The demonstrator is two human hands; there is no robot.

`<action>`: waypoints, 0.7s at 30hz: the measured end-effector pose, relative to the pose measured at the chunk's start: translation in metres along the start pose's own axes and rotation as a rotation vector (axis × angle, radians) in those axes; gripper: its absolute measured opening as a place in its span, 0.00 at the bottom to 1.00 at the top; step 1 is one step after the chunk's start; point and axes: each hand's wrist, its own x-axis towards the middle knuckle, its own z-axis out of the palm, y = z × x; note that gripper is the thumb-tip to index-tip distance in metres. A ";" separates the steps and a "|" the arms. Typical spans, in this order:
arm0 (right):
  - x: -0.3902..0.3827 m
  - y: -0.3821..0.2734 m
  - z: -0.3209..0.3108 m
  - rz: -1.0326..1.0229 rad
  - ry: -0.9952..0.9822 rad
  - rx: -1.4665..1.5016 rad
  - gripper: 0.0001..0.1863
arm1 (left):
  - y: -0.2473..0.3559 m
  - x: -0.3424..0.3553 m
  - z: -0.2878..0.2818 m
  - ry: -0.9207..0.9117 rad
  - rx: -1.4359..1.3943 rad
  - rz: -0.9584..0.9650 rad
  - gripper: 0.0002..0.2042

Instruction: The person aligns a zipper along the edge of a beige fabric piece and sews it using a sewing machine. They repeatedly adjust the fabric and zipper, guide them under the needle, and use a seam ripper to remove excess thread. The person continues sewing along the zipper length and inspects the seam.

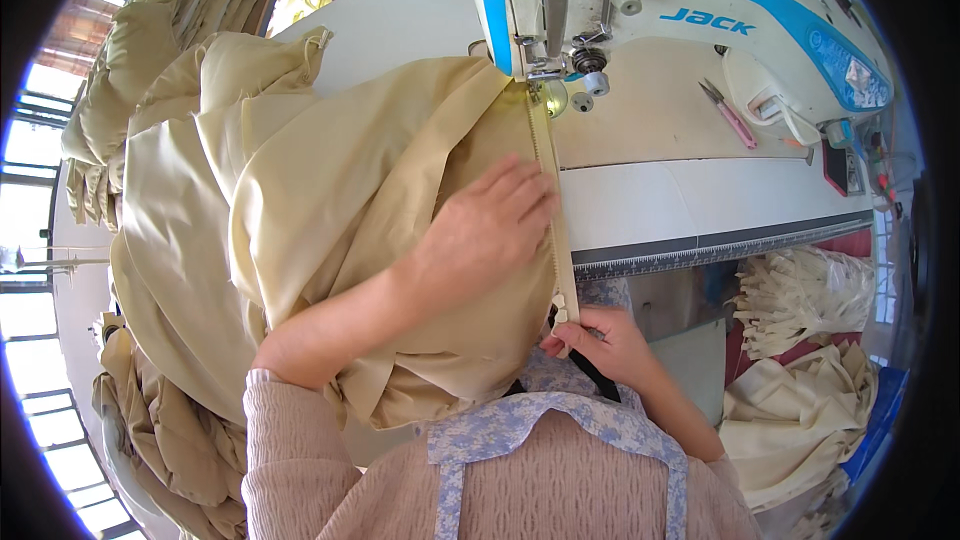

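Note:
A shiny beige garment (pixel 330 170) spreads over the table to the left of the sewing machine needle. Along its right edge runs a beige zipper (pixel 543 145), its far end under the presser foot (pixel 534 93). My left hand (pixel 495 205) lies on the cloth beside the zipper, slightly blurred, its fingers extended and touching the tape. Close to my body, my right hand (pixel 605 340) pinches the near end of the zipper by its slider, with thumb and fingers together. Part of the cloth under my left forearm is hidden.
The white and blue sewing machine (pixel 640 0) stands across the back. Pink-handled snips (pixel 730 115) lie on its bed. A ruler strip (pixel 700 252) lines the table's front edge. At right are bundled zippers (pixel 805 295) and folded cloth (pixel 800 420); more beige garments (pixel 160 430) hang at left.

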 end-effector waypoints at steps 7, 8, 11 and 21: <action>0.029 -0.027 -0.019 -0.793 0.037 -0.931 0.23 | 0.024 -0.023 0.012 0.235 -0.117 -0.311 0.20; 0.036 -0.024 -0.019 -0.849 0.146 -1.066 0.22 | 0.021 -0.024 0.012 0.351 -0.095 -0.355 0.18; 0.050 -0.016 -0.018 -0.913 0.272 -1.222 0.21 | 0.013 -0.023 0.003 0.456 -0.186 -0.451 0.15; 0.075 -0.030 -0.026 -1.055 0.244 -1.170 0.10 | -0.001 0.000 0.002 0.252 -0.219 -0.258 0.05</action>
